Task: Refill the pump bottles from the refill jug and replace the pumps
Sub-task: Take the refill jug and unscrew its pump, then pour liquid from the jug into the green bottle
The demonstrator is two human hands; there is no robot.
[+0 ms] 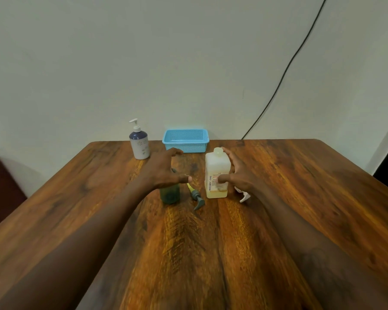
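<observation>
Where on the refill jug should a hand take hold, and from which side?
Round the middle of the body, at label height, from its right. The refill jug stands upright with flat sides that suit a thumb-and-fingers wrap; its neck is narrow. The right hand is open on that side, and the grey pump lies close on its left.
</observation>
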